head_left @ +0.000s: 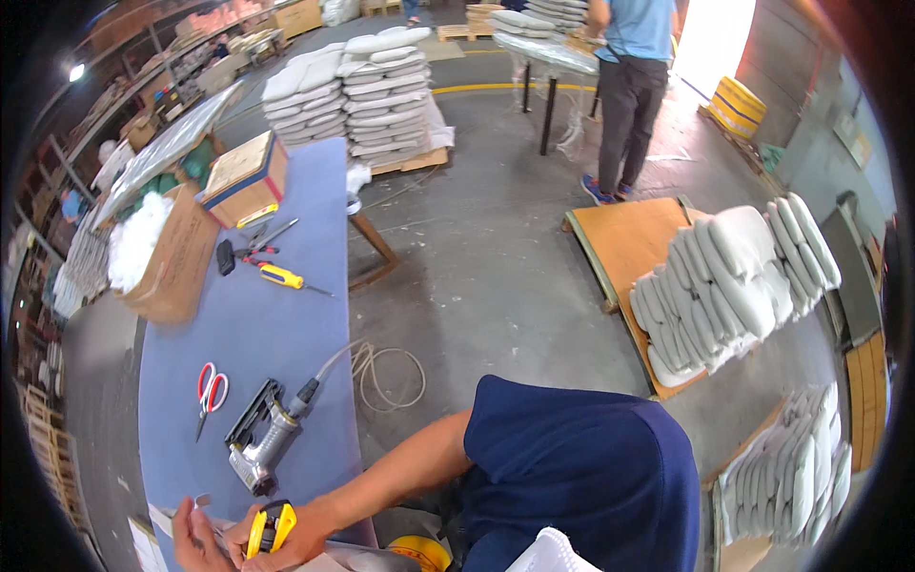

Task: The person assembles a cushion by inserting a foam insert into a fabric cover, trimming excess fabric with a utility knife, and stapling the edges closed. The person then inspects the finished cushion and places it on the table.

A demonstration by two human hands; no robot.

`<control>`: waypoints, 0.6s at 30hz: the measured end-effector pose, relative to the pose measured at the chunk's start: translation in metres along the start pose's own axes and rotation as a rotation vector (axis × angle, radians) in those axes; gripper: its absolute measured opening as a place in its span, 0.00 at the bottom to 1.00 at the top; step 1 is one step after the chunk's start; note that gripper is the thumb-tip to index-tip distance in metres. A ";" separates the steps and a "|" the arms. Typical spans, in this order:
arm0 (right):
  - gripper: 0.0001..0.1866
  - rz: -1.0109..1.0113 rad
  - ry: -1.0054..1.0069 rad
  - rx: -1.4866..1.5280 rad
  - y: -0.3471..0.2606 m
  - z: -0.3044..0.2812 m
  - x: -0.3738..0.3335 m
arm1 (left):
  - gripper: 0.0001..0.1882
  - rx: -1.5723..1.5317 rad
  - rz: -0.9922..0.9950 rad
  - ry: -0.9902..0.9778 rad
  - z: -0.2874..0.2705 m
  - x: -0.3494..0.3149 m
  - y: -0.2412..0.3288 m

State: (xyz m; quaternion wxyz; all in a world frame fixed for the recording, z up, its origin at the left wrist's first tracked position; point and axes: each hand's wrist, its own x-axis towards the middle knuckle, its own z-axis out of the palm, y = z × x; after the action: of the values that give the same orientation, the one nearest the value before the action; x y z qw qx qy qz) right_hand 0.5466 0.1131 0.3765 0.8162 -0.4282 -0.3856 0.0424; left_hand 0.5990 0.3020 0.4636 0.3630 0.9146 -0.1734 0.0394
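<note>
Because the right hand (pixel 291 536) is wrapped around a yellow-and-black hand tool (pixel 272 529), probably a tape measure, at the near end of the bench (pixel 272 338), trouble could begin there: a loosened grip might let it drop or knock the staple gun (pixel 274 439) lying just beyond. The left hand (pixel 197 541) is near it on the left, fingers partly curled, with a small pale curved strip (pixel 202 500) at the fingertips; whether they pinch it, I cannot tell. If that strip belongs to the tool and springs back, it could nip or scrape a finger, since the 2 hands are so close. The gun's air hose (pixel 334 360) leaves the bench's right edge and loops beside it, so a caught foot or sleeve could drag the gun off; if it is under pressure, which does not show, a bumped trigger could fire. Farther left, the scissors (pixel 207 408) lie with their blades toward the near end, where a careless left-side reach could meet the points. Beyond them, the yellow screwdriver (pixel 281 275) aims its shaft at the right edge and could roll if brushed.
</note>
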 end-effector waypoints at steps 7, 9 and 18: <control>0.16 -0.343 -0.198 -0.245 0.013 0.016 0.006 | 0.22 0.596 0.148 0.354 0.009 -0.044 0.016; 0.11 -0.331 -0.076 -0.384 -0.009 0.026 -0.005 | 0.22 0.632 0.030 0.422 0.005 -0.074 0.015; 0.09 -0.389 -0.076 -0.445 -0.023 0.034 0.003 | 0.15 0.361 -0.250 0.562 -0.014 -0.096 0.075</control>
State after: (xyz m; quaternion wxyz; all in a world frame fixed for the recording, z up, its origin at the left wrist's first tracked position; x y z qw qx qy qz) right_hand 0.5206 0.1228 0.4064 0.6800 -0.5128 -0.4904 -0.1845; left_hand 0.4842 0.2887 0.5040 0.2310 0.9317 0.0564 0.2747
